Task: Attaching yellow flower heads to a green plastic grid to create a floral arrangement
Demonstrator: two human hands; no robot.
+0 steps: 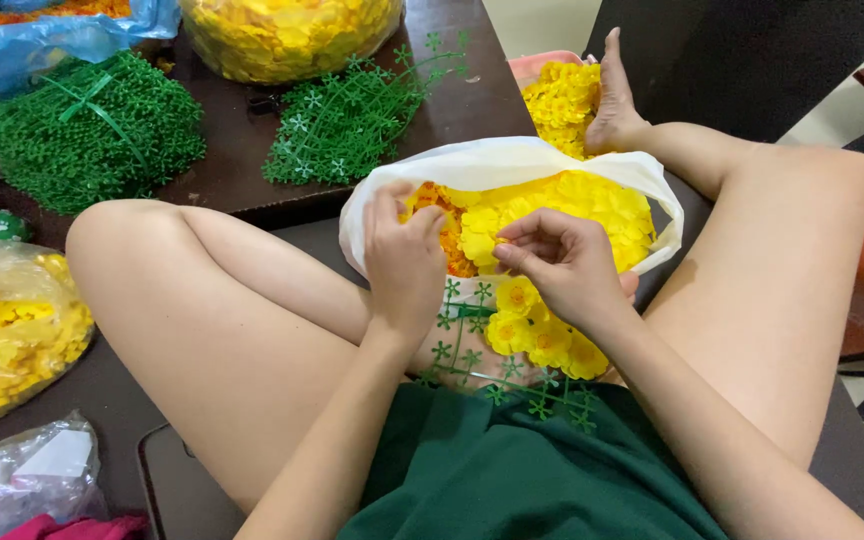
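A white plastic bag (512,160) full of yellow artificial flowers (572,205) rests between my crossed legs. My left hand (404,255) reaches into the bag's left side, its fingers curled among orange and yellow petals. My right hand (560,262) pinches a small yellow flower at the fingertips, just over the bag's front edge. Below the hands, a green plastic stem grid (472,355) lies on my lap with several yellow flowers (542,335) fitted on it.
A dark low table (232,150) holds two piles of green plastic grids (92,125) (347,115) and a clear bag of yellow flowers (287,35). Another clear bag of yellow flowers (12,330) sits at left. A pink tray with flowers (557,95) lies by my foot.
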